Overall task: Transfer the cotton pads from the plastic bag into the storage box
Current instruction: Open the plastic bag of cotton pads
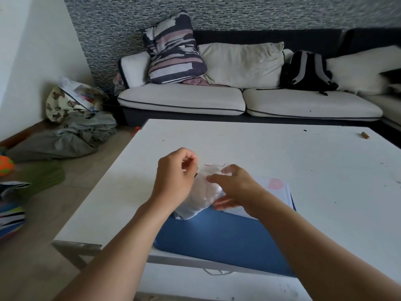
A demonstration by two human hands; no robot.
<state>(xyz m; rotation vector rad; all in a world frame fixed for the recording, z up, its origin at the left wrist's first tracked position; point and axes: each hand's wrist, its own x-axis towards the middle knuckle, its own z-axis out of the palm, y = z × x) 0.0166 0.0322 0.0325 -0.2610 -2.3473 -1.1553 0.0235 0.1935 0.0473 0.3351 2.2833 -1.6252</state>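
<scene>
A clear, crinkled plastic bag with a thin red strip along its mouth (202,192) sits tilted at the centre of view, mouth toward twelve o'clock, bottom corner toward seven o'clock, resting on a flat blue rectangular storage box with rounded corners (217,240). Inside the bag shows a soft white mass of cotton pads (200,199), blurred, single pads not distinguishable. A white paper sheet with a pink spot (275,192) covers the box's two o'clock corner.
</scene>
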